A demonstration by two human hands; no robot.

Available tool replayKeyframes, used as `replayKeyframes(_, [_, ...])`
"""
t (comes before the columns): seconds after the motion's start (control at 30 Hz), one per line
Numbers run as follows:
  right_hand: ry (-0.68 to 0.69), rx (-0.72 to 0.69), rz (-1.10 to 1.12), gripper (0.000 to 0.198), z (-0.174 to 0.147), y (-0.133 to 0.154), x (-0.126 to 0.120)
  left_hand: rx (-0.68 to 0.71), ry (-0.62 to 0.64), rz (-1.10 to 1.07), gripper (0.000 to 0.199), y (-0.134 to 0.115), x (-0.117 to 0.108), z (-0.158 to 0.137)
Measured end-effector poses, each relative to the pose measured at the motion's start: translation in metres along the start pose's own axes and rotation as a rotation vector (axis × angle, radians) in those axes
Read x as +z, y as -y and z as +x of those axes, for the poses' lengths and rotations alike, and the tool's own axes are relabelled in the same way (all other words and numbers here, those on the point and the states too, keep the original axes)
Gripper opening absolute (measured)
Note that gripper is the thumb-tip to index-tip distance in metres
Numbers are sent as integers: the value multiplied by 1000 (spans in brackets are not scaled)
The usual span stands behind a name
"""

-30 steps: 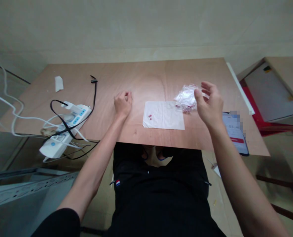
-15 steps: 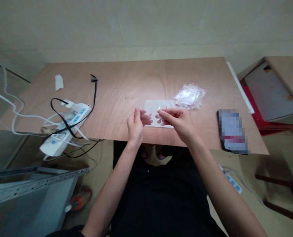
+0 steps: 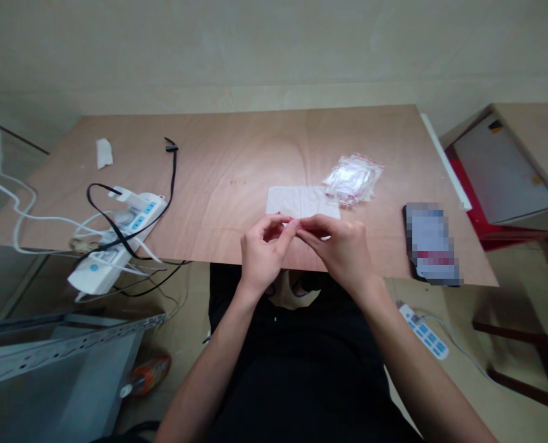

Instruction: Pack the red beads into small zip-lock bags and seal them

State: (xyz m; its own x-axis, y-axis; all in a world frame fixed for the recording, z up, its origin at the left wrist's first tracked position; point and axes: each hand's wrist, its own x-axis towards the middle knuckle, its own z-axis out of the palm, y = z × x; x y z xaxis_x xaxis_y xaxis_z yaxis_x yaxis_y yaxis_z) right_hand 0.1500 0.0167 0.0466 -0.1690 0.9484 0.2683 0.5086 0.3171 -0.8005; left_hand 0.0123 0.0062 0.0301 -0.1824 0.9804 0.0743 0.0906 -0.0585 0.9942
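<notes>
My left hand (image 3: 265, 249) and my right hand (image 3: 343, 246) meet fingertip to fingertip above the table's front edge. Both are closed in a pinch, thumbs against fingers, on a small clear zip bag that the fingers almost wholly hide; only a hint of red shows at the fingertips. Just beyond the fingers lies a flat white sheet (image 3: 302, 200), its near side covered by the hands. A pile of clear zip bags (image 3: 353, 178) with red edges rests at the sheet's right corner, beyond my right hand.
A phone (image 3: 431, 243) lies at the table's right front. On the left, a white power strip (image 3: 102, 267) with tangled cables and a black strap (image 3: 174, 178) overhangs the edge. A white scrap (image 3: 103, 153) is behind it. Below are a bottle (image 3: 148, 374) and another power strip (image 3: 424, 332).
My left hand has moved from open and apart to a pinch against my right fingertips. The clear bag that showed in my right hand is now mostly hidden. The view has shifted slightly.
</notes>
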Motion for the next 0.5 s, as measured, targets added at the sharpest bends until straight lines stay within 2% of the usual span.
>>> replayKeyframes(0.1, [62, 40, 185, 14, -4, -4, -2, -50, 21, -65, 22, 0, -6, 0])
replayKeyframes(0.3, [120, 236, 495, 28, -10, -8, 0, -95, 120, -41, 18, -4, -18, -3])
replayKeyframes(0.5, [181, 328, 655, 32, -12, -5, -2, -124, 276, -27, 19, -8, -30, 0])
